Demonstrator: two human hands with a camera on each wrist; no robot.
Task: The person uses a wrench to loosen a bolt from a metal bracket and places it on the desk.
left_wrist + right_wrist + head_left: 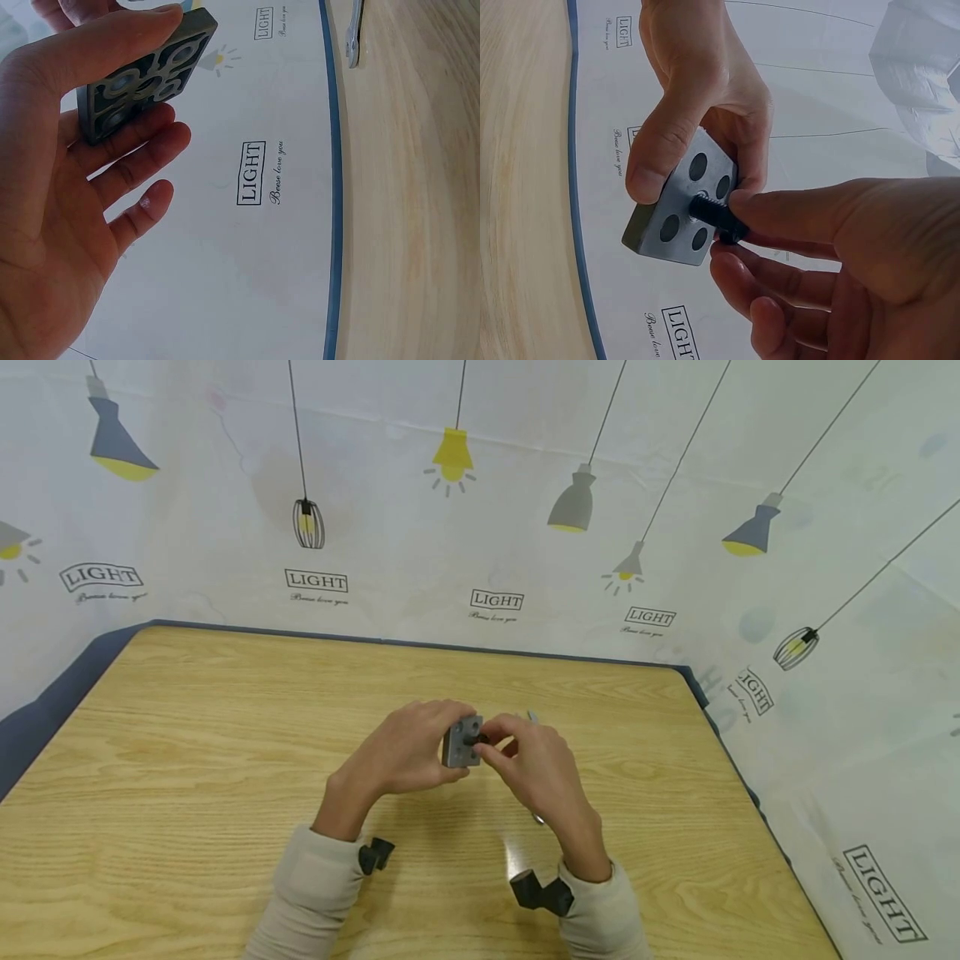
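Note:
My left hand (416, 747) grips a small grey metal block (667, 217) by its edges, thumb on one side and fingers on the other. Four round holes surround a central one on the block's face, and its back in the left wrist view shows ringed recesses. A black bolt (718, 214) stands in the central hole, its threaded shank partly showing. The thumb and fingers of my right hand (536, 768) pinch the bolt's head. Both hands are raised over the wooden table (225, 760).
A metal wrench (354, 34) lies on the table, mostly hidden behind my right hand in the head view. A pale backdrop (390, 527) printed with hanging lamps rises behind the table's far edge.

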